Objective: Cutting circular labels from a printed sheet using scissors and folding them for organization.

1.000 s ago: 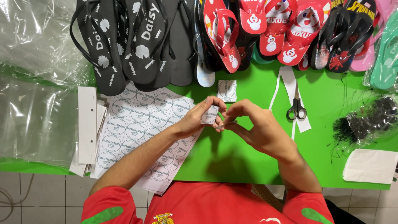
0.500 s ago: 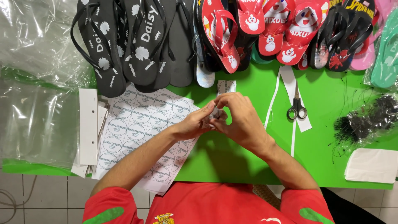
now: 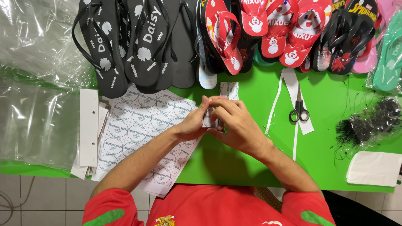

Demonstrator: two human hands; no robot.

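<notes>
Both hands' fingers (image 3: 217,109) pinch a small sticker (image 3: 208,121) between them; sticker sheet (image 3: 142,125) beneath.

one pair of scissors (image 3: 299,109), one round-sticker sheet (image 3: 146,134), two black flip-flops (image 3: 125,46) upper left, two hands.

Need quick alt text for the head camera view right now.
Both hands, left hand and right hand, pinch a small white sticker piece above a green table. A sheet of round stickers lies left, scissors right, flip-flops along the top.

Green table (image 3: 326,138), seemingly white sticker (image 3: 208,119)
</notes>
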